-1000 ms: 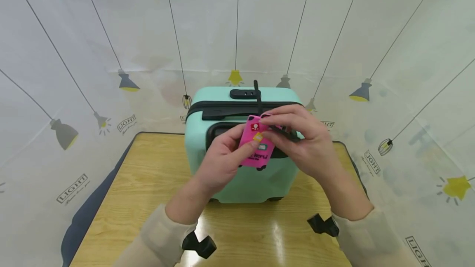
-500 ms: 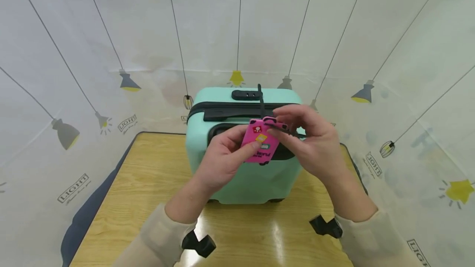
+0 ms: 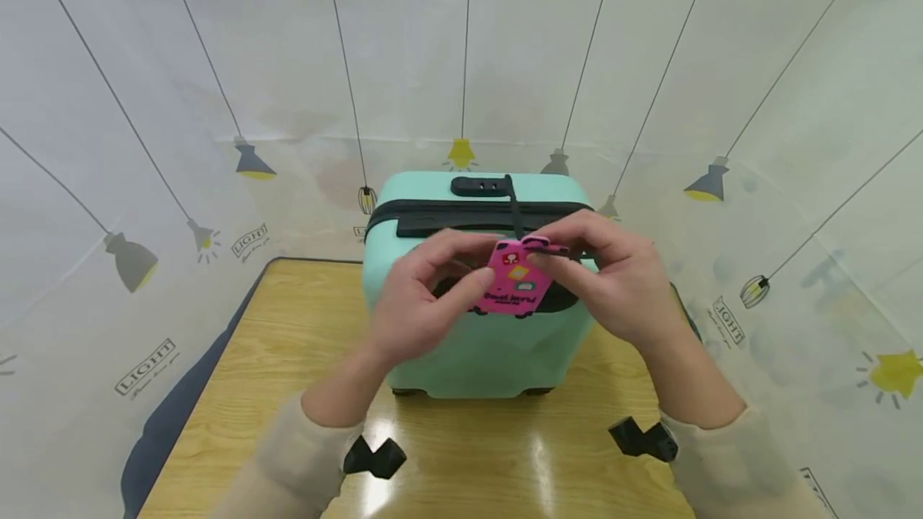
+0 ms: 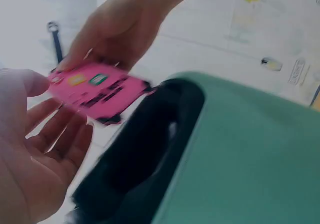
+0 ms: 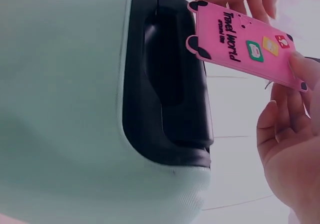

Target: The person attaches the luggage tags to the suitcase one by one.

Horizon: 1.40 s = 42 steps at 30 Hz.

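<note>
A pink luggage tag [image 3: 515,279] shaped like a small suitcase, with printed lettering and coloured patches, is held up in front of a mint-green suitcase [image 3: 490,359]. My right hand [image 3: 623,275] pinches it near its top end, thumb on the printed face. My left hand [image 3: 425,295] is at the tag's left edge, its fingers loosely bent and spread apart in the left wrist view. A black strap [image 3: 515,211] rises from the tag's top, its tip overlapping the suitcase's lock in the head view. The right fingers partly hide the strap's lower part.
The suitcase stands on a wooden table [image 3: 288,343]; its black side handle [image 5: 170,83] faces me. A black combination lock [image 3: 479,187] is on its top. Behind hangs a pale sheet [image 3: 404,62] printed with lamps. Small black cameras sit at both cuffs.
My left hand has let go of the tag and drawn slightly left. The right hand still pinches the tag, which has turned and shifted slightly right. The strap's tip has lowered.
</note>
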### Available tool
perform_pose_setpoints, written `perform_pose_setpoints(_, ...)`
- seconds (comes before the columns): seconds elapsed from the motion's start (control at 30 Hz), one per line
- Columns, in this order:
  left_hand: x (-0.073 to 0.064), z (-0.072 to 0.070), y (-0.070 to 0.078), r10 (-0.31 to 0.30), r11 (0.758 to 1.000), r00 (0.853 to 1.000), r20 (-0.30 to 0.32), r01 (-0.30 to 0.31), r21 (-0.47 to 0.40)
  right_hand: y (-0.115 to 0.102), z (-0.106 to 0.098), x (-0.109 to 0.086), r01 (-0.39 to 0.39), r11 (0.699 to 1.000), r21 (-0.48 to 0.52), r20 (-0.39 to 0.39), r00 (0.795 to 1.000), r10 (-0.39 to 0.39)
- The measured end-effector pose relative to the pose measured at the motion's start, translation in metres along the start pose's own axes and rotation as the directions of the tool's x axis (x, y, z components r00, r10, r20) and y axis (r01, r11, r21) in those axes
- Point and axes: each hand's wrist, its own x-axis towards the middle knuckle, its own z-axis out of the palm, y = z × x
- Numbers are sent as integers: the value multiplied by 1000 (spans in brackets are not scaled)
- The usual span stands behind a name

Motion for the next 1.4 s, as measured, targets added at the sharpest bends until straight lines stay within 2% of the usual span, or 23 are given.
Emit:
perform_pose_setpoints(0.1,11,-20,4,71,992,996,-56,-64,109,1,-4,1,-18,999,-31,10,1000,18)
perform_pose_setpoints(0.17,22,-32,3,80,977,993,-81,-62,206,3,-5,1,-21,998,-54,25,999,22)
perform_pose_setpoints(0.23,35,-44,-1,60,951,995,-85,-31,307,7,-6,1,-21,997,-73,49,998,25)
perform_pose_setpoints(0.3,48,-52,-8,9,923,998,-70,18,384,11,-7,1,-17,996,-90,80,996,24)
perform_pose_setpoints(0.4,66,-57,-14,-103,885,994,-22,102,455,16,-8,-1,-28,995,-97,126,991,40)
perform_pose_setpoints(0.47,76,-56,-16,-168,858,986,14,139,495,19,-8,-4,-41,994,-97,152,987,56)
perform_pose_setpoints(0.6,92,-49,-17,-254,832,964,75,178,525,21,-8,-8,-80,991,-109,187,977,100)
perform_pose_setpoints(0.7,99,-44,-18,-279,834,955,101,189,518,22,-8,-9,-98,988,-118,204,972,121)
perform_pose_setpoints(0.83,103,-40,-23,-286,845,952,106,198,497,26,-8,-10,-100,989,-114,234,964,124)
perform_pose_setpoints(0.93,102,-41,-28,-310,837,945,102,221,501,27,-9,-9,-105,987,-122,269,954,135)
perform_pose_setpoints(1.0,101,-43,-31,-339,833,937,85,257,490,26,-10,-7,-122,984,-127,295,943,154)
perform_pose_setpoints(1.07,100,-46,-32,-372,837,926,63,305,454,25,-11,-5,-158,978,-137,317,928,195)
perform_pose_setpoints(1.17,99,-49,-32,-402,861,915,25,368,351,25,-12,-1,-217,963,-160,332,907,260)
perform_pose_setpoints(1.27,99,-51,-33,-414,874,910,11,394,285,26,-12,4,-256,948,-188,328,894,306)
perform_pose_setpoints(1.4,100,-50,-34,-413,876,910,19,392,279,28,-12,11,-274,940,-201,322,888,328)
